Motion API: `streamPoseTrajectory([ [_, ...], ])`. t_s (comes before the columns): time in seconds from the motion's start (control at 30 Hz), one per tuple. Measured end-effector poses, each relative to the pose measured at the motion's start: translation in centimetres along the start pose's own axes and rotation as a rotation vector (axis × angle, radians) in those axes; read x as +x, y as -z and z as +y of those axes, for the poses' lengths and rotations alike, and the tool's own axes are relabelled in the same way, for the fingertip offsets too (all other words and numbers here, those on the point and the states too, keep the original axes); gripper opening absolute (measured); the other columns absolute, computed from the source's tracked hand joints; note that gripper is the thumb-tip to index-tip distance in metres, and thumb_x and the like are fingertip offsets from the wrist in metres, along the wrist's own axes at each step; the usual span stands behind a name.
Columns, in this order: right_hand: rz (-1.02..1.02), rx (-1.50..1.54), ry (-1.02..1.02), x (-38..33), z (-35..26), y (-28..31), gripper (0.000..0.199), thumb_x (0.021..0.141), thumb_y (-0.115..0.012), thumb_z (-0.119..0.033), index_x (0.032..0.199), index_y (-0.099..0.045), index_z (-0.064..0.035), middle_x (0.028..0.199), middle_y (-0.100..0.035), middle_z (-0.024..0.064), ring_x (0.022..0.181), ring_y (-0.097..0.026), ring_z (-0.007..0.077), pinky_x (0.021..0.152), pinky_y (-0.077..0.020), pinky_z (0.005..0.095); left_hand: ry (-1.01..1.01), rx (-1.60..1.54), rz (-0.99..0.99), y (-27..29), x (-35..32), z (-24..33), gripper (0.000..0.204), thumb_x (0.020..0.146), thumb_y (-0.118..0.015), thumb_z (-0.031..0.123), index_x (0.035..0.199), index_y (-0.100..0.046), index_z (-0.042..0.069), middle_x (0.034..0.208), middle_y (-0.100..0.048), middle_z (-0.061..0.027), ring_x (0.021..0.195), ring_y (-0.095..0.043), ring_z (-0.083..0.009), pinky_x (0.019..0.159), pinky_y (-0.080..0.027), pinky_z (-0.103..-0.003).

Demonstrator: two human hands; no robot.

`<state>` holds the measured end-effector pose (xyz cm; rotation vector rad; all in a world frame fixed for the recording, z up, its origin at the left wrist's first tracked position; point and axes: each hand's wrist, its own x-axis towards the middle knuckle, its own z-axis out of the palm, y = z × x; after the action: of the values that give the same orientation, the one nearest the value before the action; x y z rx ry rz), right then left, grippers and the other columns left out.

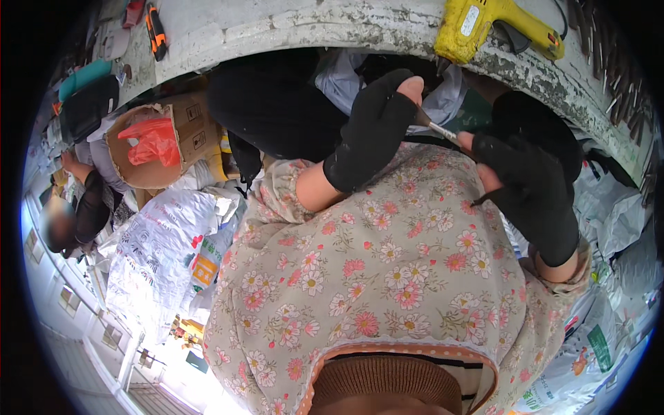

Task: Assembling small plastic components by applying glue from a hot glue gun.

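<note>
My left hand (377, 131), in a black fingerless glove, is closed near the table's edge, thumb on top. From its grip a slim rod (444, 131), dark brown at one end and silvery along its shaft, slants down to my right hand (529, 187). That hand wears a matching glove and pinches the rod's other end between thumb and fingers. Both hands are above my lap, in front of a floral smock (387, 256). The rod's ends are hidden in my fingers, so its exact kind does not show. A whitish plastic bag (446, 100) hangs behind the hands.
On the worn white table (311, 28) lie a yellow glue gun (477, 28), an orange-black utility knife (155, 33) and many slim dark rods (615, 83). A cardboard box (190, 142) with a red bag and white sacks (162, 242) stand left. Another person (90, 200) sits beyond.
</note>
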<state>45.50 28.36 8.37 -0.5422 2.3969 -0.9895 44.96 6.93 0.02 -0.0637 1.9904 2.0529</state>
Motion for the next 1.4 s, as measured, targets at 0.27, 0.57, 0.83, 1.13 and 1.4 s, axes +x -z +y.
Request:
streamPoseTrajectory([
  [0.27,0.008,0.177,-0.067,1.4,2.1,-3.7,0.033,0.081,-0.064,-0.003,0.113,-0.064,-0.007,0.098,-0.067,0.0126,0.08,-0.064,0.0184,0.072,-0.0486,0.0263,0.174,-0.088,-0.088,0.6,0.1,-2.7,0.021,0.092,-0.055,0.025,0.092,-0.059,0.004,0.075,-0.052,0.0015,0.067,-0.046,-0.0049,0.058,-0.038,-0.021],
  [0.57,0.036,0.339,-0.012,2.4,5.9,-8.4,0.032,0.084,-0.063,-0.016,0.114,-0.062,-0.0055,0.09,-0.066,0.0176,0.075,-0.065,0.0245,0.07,-0.0498,0.0313,-0.639,0.707,-0.076,3.6,-0.6,-5.3,0.017,0.068,-0.076,0.007,0.083,-0.066,0.008,0.084,-0.062,-0.0056,0.079,-0.061,-0.019,0.066,-0.046,-0.03],
  [0.83,-0.274,-0.486,-0.157,15.1,16.4,-17.3,0.036,0.086,-0.052,-0.025,0.121,-0.058,-0.0149,0.11,-0.061,0.0135,0.1,-0.058,0.0288,0.083,-0.0469,0.0405,-0.278,0.418,0.16,2.8,-0.8,-8.1,0.015,0.069,-0.073,0.003,0.082,-0.065,0.005,0.083,-0.062,-0.0075,0.076,-0.06,-0.0228,0.066,-0.047,-0.031],
  [1.13,-0.023,-0.197,-0.033,16.8,21.2,-26.7,0.04,0.083,-0.057,-0.025,0.122,-0.056,-0.0133,0.107,-0.062,0.0155,0.099,-0.06,0.0311,0.084,-0.0462,0.0433,-0.437,0.667,0.137,4.0,3.5,-1.5,0.015,0.074,-0.071,0.005,0.088,-0.067,0.006,0.086,-0.062,-0.0109,0.076,-0.061,-0.024,0.068,-0.049,-0.033],
  [1.4,-0.233,-0.019,-0.032,10.5,18.2,-17.4,0.05,0.079,-0.063,-0.02,0.127,-0.051,-0.0096,0.107,-0.063,0.017,0.101,-0.059,0.0328,0.088,-0.0452,0.0437,-0.71,1.19,0.164,2.2,16.3,0.3,0.025,0.077,-0.065,0.017,0.102,-0.064,0.016,0.09,-0.061,-0.0057,0.08,-0.061,-0.0254,0.067,-0.048,-0.036],
])
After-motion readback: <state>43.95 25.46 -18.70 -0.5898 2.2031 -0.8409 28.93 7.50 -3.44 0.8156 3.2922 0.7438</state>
